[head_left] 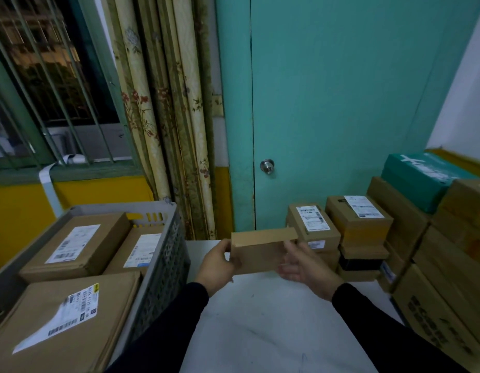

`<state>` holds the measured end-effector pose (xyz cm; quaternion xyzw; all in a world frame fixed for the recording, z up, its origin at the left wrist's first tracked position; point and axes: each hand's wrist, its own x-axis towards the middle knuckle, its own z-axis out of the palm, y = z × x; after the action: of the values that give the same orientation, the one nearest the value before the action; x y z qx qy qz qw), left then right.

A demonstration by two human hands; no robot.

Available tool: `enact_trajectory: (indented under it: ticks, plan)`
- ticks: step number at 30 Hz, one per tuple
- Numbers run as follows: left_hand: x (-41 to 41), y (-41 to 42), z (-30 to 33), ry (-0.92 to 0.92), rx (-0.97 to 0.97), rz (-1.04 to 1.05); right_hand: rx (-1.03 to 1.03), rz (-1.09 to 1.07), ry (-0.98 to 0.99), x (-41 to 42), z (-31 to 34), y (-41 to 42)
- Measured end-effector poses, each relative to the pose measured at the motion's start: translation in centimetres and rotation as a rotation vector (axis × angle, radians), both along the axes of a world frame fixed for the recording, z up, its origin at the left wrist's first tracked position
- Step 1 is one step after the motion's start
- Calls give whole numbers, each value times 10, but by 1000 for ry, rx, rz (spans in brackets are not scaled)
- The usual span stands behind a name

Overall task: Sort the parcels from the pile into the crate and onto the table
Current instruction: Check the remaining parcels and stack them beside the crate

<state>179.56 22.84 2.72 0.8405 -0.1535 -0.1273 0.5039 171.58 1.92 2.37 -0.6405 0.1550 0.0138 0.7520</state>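
Note:
A small plain cardboard parcel point(260, 251) is held above the white table point(274, 327), near its far edge. My left hand point(220, 265) grips its left end, thumb on top. My right hand point(300, 265) cups its right end from below with curled fingers. To the left stands the grey perforated crate point(163, 265), which holds three labelled brown parcels point(74, 243). The pile of parcels point(362, 232) rises on the right side of the table, brown boxes with white labels and a teal box point(419, 179) on top.
A teal door with a round knob point(267, 166) stands behind the table. Floral curtains point(166, 117) hang beside a barred window at the left. Large brown cartons point(448, 292) line the right edge.

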Motion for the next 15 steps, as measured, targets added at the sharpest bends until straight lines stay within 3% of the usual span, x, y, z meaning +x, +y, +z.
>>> enact_trajectory:
  ticks: [8, 15]
  plan:
    - [-12, -1, 17, 240, -214, -155, 39, 6, 10, 1, 5, 6]
    - [-16, -11, 10, 110, -122, -104, 74, -5, -11, -4, 0, 9]
